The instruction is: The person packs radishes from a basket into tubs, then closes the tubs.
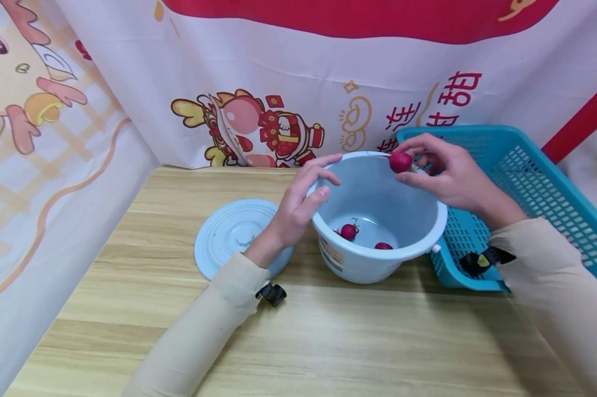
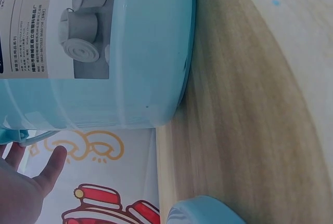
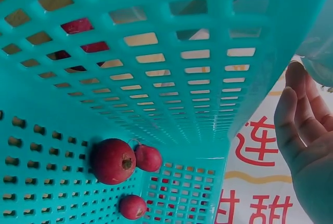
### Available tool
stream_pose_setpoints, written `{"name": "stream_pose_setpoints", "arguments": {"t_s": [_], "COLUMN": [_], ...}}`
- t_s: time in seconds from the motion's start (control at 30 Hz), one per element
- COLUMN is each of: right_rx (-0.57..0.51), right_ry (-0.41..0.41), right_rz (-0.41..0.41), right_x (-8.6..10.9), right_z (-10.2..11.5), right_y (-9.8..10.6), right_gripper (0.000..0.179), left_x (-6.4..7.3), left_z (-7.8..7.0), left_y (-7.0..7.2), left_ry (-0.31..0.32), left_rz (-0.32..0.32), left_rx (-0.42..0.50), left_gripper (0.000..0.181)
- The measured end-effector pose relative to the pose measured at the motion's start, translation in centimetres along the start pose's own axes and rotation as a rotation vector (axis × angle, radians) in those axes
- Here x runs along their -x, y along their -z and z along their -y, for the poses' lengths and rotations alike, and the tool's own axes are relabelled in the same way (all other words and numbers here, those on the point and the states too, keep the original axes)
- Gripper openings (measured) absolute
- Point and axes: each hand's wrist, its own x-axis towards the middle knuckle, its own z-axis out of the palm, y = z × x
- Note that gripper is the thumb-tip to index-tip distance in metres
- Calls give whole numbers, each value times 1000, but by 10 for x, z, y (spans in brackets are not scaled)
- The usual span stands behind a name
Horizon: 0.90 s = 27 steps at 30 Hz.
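My right hand (image 1: 452,173) pinches a red radish (image 1: 400,162) between thumb and fingers, above the far right part of a light blue bucket's (image 1: 365,270) rim. At the bucket's left rim is my left hand (image 1: 298,204), its fingers spread and loosely bent; whether it touches the rim is hard to tell. Inside the bucket lie a radish (image 1: 348,231) with a stub of green stem and another radish (image 1: 383,246), partly hidden by the front rim. A turquoise basket (image 1: 551,160) stands right of the bucket. The right wrist view shows a large radish (image 3: 113,161) and two smaller ones in it.
A round light blue lid (image 1: 224,237) lies on the wooden table (image 1: 328,342), left of the bucket and partly behind my left arm. Printed cloth (image 1: 258,60) hangs at the back and left. A paper label (image 2: 57,26) covers part of the bucket's side.
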Motion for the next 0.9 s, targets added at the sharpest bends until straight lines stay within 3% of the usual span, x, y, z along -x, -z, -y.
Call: {"name": "stream_pose_setpoints", "arguments": {"t_s": [0.9], "right_rx": [-148], "right_ry": [-28], "right_rz": [26], "right_x": [1], "right_z": [-12], "right_y": [0], "right_gripper": [38], "left_x": [0], "left_z": [2], "left_y": [0], "left_ry": [6], "left_rz": [3], "left_rx": [-7], "left_gripper": [37]}}
